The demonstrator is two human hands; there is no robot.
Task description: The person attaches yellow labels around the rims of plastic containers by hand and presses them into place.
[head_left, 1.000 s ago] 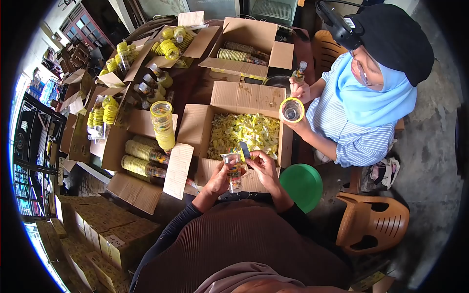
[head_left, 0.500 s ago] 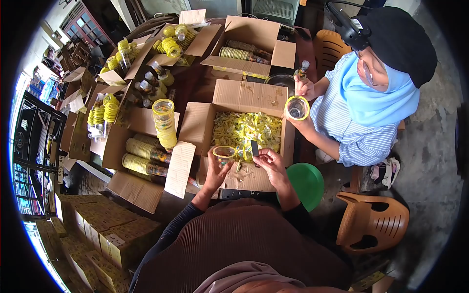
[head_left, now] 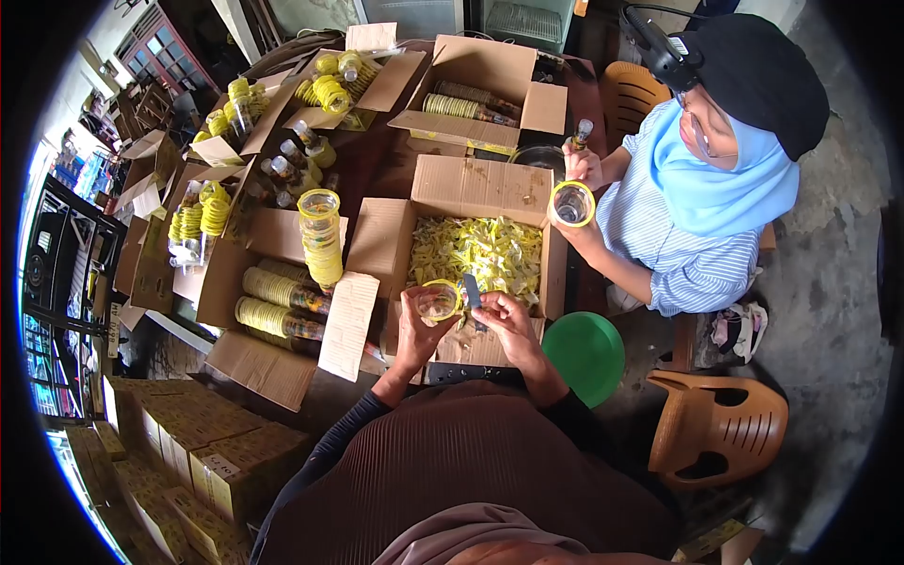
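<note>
My left hand point(head_left: 414, 331) is closed around a clear plastic cup point(head_left: 437, 301) with a yellow rim, its mouth tilted up toward me. In my right hand point(head_left: 508, 326) is a flat dark blade-like tool point(head_left: 471, 290), pointing up right beside the cup's rim. Whether the tool touches the rim I cannot tell. Both hands are over the near flap of a cardboard box point(head_left: 483, 182) full of yellow and whitish strips point(head_left: 478, 247). A tall stack of yellow-rimmed cups point(head_left: 321, 235) stands to the left of this box.
Across at the right, a person point(head_left: 673, 217) holds another yellow-rimmed cup point(head_left: 572, 204) and a small bottle-like object point(head_left: 582, 132). Open boxes of stacked cups point(head_left: 273, 299) lie left and behind. A green basin point(head_left: 584, 358) and an orange chair point(head_left: 720, 428) are at my right.
The cup has turned so its mouth faces me more. My right hand and the dark tool have moved left and down, closer to the rim. The other person has leaned slightly left.
</note>
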